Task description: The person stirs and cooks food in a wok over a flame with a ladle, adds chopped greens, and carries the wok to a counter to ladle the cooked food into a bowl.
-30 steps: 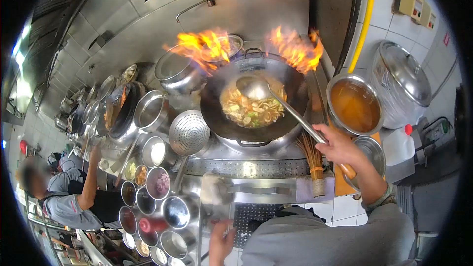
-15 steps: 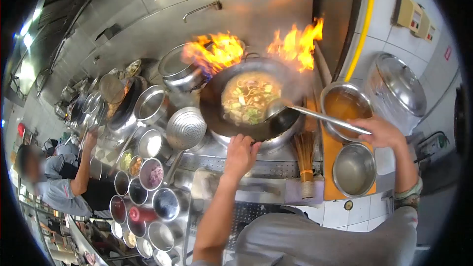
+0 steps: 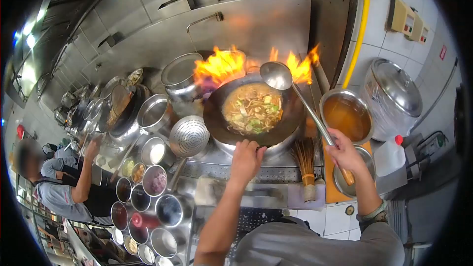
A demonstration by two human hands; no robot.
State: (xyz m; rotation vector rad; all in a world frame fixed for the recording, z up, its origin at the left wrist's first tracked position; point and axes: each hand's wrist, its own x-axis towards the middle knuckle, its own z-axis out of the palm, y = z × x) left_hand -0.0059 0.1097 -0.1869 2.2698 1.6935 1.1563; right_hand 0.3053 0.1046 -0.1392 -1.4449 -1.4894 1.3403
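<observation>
My left hand [image 3: 246,161] is closed around the near edge of a dark wok [image 3: 291,111], where its handle is mostly hidden by my fingers. Noodles with vegetables in broth [image 3: 253,108] fill the middle of the wok. My right hand [image 3: 343,151] is wrapped round the wooden end of a long steel ladle [image 3: 311,106]. The ladle's bowl is raised over the wok's far right rim, above the food. Tall flames [image 3: 221,66] rise behind the wok on both sides.
A pot of brown broth [image 3: 347,116] and a steel bowl [image 3: 367,160] stand at right, beside a bamboo brush [image 3: 306,167]. Left are a perforated strainer [image 3: 189,137] and several ingredient pots [image 3: 169,210]. A co-worker [image 3: 64,182] works at far left.
The ladle has lifted out of the wok, its bowl swinging up and away from me. My right hand has moved left and closer to me. The left hand stays at the wok's edge.
</observation>
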